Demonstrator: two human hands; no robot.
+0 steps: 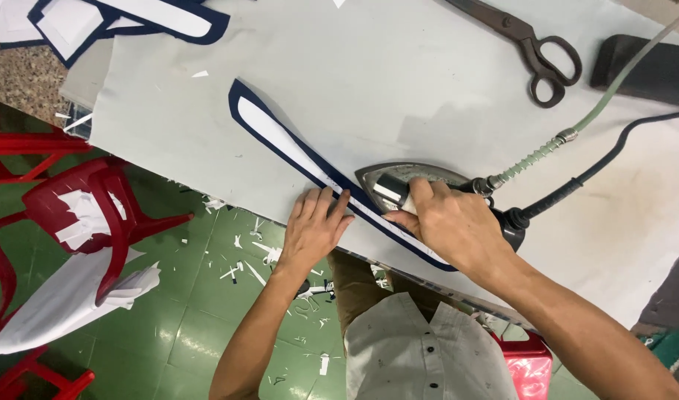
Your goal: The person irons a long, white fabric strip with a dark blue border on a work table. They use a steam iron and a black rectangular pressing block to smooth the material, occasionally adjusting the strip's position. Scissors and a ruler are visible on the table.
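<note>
A long curved navy fabric piece with a white strip on it [280,137] lies across the white table [398,81]. My right hand [447,226] grips the handle of a steam iron [402,180] that rests on the near end of the piece. My left hand [315,226] lies flat, fingers apart, pressing the fabric at the table's edge just left of the iron. A green hose and a black cord run from the iron's back toward the right.
Large dark scissors [536,48] lie at the top right, beside a black pad [650,70]. More navy and white pieces [117,18] sit at the top left. Red plastic chairs [95,207] with white cloth stand on the green floor, which is littered with scraps.
</note>
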